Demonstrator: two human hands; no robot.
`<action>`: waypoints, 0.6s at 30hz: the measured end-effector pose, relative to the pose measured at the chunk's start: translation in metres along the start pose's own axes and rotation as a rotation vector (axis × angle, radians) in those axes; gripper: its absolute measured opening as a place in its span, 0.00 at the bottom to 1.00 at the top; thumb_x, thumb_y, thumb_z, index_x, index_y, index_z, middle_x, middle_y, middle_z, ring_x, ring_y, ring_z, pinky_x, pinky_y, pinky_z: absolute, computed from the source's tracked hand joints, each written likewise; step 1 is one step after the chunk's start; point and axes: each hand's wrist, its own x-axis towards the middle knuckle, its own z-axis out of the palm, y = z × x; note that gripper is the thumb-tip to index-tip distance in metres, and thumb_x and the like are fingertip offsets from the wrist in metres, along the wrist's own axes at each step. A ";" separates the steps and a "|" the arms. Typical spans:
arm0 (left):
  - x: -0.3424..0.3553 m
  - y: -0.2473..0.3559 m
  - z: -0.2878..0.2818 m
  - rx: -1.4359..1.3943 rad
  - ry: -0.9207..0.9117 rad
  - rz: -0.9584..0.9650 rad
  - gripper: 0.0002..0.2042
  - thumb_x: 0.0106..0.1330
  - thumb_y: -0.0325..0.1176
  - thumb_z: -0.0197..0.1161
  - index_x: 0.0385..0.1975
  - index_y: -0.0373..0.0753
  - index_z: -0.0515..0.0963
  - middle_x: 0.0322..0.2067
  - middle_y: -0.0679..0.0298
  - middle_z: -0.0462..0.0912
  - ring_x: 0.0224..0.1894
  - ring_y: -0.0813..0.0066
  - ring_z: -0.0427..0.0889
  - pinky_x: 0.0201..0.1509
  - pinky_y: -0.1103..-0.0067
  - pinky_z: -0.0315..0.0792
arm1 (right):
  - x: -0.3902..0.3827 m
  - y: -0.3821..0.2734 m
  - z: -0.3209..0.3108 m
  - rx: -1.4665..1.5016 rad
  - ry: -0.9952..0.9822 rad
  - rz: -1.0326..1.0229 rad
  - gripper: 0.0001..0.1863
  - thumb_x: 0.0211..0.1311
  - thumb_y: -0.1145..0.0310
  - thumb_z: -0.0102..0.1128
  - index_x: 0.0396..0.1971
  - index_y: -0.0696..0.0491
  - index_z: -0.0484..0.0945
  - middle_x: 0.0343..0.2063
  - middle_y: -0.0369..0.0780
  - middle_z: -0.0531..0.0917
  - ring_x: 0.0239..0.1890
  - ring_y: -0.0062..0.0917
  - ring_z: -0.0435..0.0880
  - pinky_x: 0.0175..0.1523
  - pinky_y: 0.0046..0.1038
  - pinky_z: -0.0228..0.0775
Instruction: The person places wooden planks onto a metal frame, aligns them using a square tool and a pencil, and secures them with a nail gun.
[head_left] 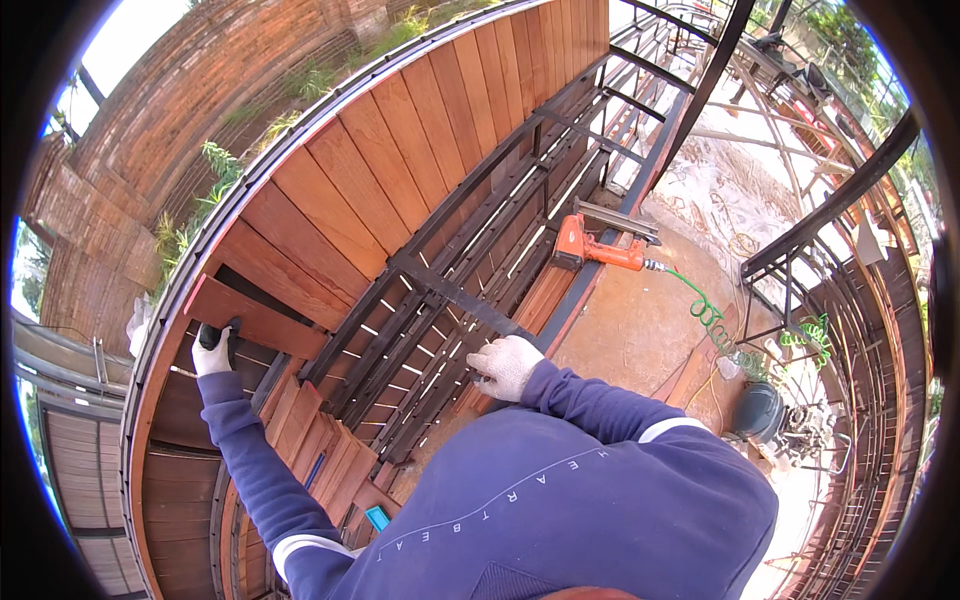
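My left hand [213,350], in a white glove with dark fingertips, grips the edge of a reddish-brown wooden board [258,318]. The board lies slightly askew across the black metal frame, with a dark gap between it and the row of fitted boards [345,200]. My right hand [507,367], gloved in white, is over the frame below the end of a black metal crossbar [465,300]. Its fingers are curled, and what they hold, if anything, is hidden. An orange nail gun [590,245] rests on the ledge beyond my right hand, joined to a green coiled hose [705,310].
Loose wooden boards [325,450] are piled by my left forearm, with a blue pen-like stick [316,468] and a turquoise object [377,517] on or near them. Black steel posts [700,95] rise at the right. A dark rounded tank [757,412] stands near the hose.
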 end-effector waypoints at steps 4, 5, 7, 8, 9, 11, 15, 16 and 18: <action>0.011 -0.002 -0.008 -0.049 0.018 -0.019 0.20 0.63 0.10 0.57 0.56 0.26 0.76 0.49 0.53 0.85 0.48 0.65 0.87 0.58 0.72 0.80 | 0.006 -0.001 -0.001 -0.019 -0.020 -0.013 0.17 0.53 0.58 0.66 0.38 0.54 0.81 0.30 0.43 0.83 0.37 0.39 0.85 0.46 0.40 0.75; 0.009 0.001 -0.016 -0.055 0.042 -0.053 0.20 0.63 0.09 0.57 0.55 0.26 0.77 0.49 0.52 0.85 0.48 0.65 0.87 0.58 0.72 0.81 | 0.010 -0.003 -0.002 -0.027 -0.019 -0.035 0.17 0.53 0.58 0.66 0.38 0.54 0.81 0.30 0.43 0.83 0.38 0.39 0.85 0.46 0.40 0.75; 0.009 0.022 0.019 -0.072 0.089 -0.077 0.19 0.62 0.10 0.59 0.54 0.26 0.77 0.48 0.53 0.85 0.47 0.65 0.87 0.57 0.73 0.81 | 0.011 -0.001 -0.010 -0.065 -0.045 0.023 0.17 0.53 0.58 0.66 0.37 0.54 0.81 0.29 0.43 0.83 0.37 0.39 0.85 0.45 0.40 0.75; 0.007 0.018 0.007 -0.025 0.076 -0.009 0.18 0.61 0.15 0.64 0.52 0.27 0.79 0.45 0.56 0.86 0.44 0.69 0.87 0.54 0.74 0.80 | 0.017 -0.005 -0.009 -0.063 -0.072 -0.008 0.17 0.53 0.58 0.66 0.36 0.54 0.81 0.29 0.43 0.83 0.37 0.39 0.85 0.45 0.40 0.75; 0.002 0.023 0.005 0.219 0.136 0.124 0.16 0.59 0.21 0.70 0.48 0.29 0.81 0.42 0.60 0.87 0.41 0.74 0.85 0.50 0.75 0.79 | 0.019 -0.006 -0.002 -0.031 -0.019 -0.038 0.15 0.52 0.59 0.66 0.35 0.53 0.80 0.28 0.42 0.83 0.36 0.39 0.84 0.45 0.39 0.76; -0.016 0.032 0.020 0.412 0.184 0.087 0.17 0.58 0.33 0.74 0.45 0.33 0.83 0.37 0.58 0.89 0.40 0.68 0.87 0.49 0.73 0.78 | 0.012 -0.011 0.002 -0.019 0.046 -0.066 0.15 0.50 0.62 0.67 0.35 0.54 0.80 0.26 0.41 0.82 0.33 0.39 0.84 0.41 0.39 0.75; -0.040 0.099 0.059 0.631 0.155 0.081 0.17 0.59 0.40 0.71 0.44 0.37 0.83 0.40 0.52 0.87 0.45 0.52 0.86 0.52 0.68 0.78 | 0.011 -0.015 0.002 -0.004 0.149 -0.051 0.15 0.49 0.65 0.67 0.37 0.55 0.81 0.25 0.43 0.83 0.31 0.40 0.84 0.39 0.41 0.75; -0.050 0.106 0.058 0.593 0.179 0.139 0.16 0.60 0.40 0.70 0.42 0.37 0.83 0.39 0.53 0.87 0.44 0.53 0.86 0.50 0.68 0.78 | 0.014 -0.017 0.001 0.004 0.107 -0.050 0.15 0.49 0.65 0.67 0.37 0.55 0.81 0.25 0.44 0.83 0.31 0.40 0.84 0.39 0.41 0.75; -0.061 0.123 0.055 0.777 0.225 0.115 0.16 0.61 0.42 0.70 0.44 0.39 0.83 0.37 0.55 0.87 0.42 0.55 0.86 0.49 0.68 0.78 | 0.015 -0.019 0.001 0.013 0.089 -0.042 0.14 0.49 0.66 0.67 0.36 0.54 0.81 0.25 0.44 0.82 0.31 0.41 0.83 0.38 0.42 0.75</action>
